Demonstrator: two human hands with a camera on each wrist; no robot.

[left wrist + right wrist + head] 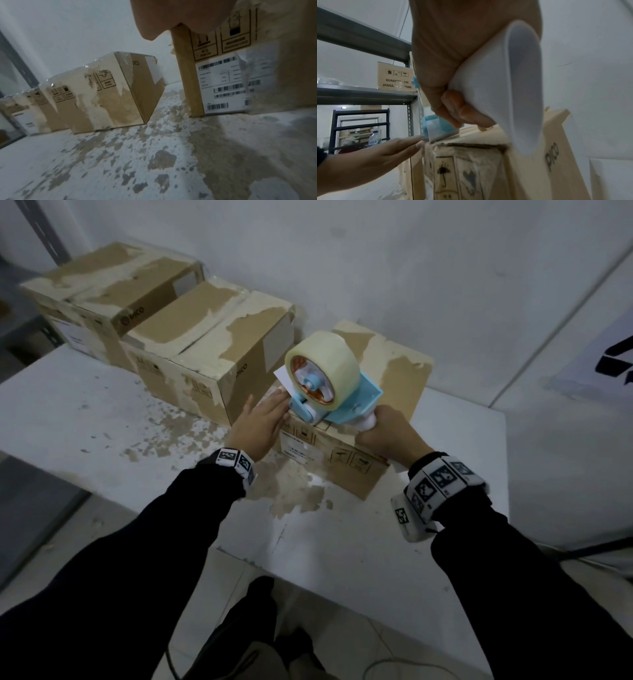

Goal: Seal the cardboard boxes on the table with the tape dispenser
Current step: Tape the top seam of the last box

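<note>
A light-blue tape dispenser [346, 402] carrying a roll of clear tape [325, 364] sits with its front roller on the near top edge of a cardboard box [397, 371]. My right hand [383, 433] grips its white handle [501, 86]. My left hand [260, 422] lies flat with straight fingers against the box's left top edge, fingertips [419, 142] next to the dispenser's roller [436, 129]. The box's front with a barcode label [223, 83] shows in the left wrist view.
Two more cardboard boxes [212, 347] [106, 292] stand in a row at the back left of the white table [445, 542], whose surface is worn in brown patches. A wall stands behind. Grey metal shelving [364, 93] with a box and a water bottle [375, 139] is at the left.
</note>
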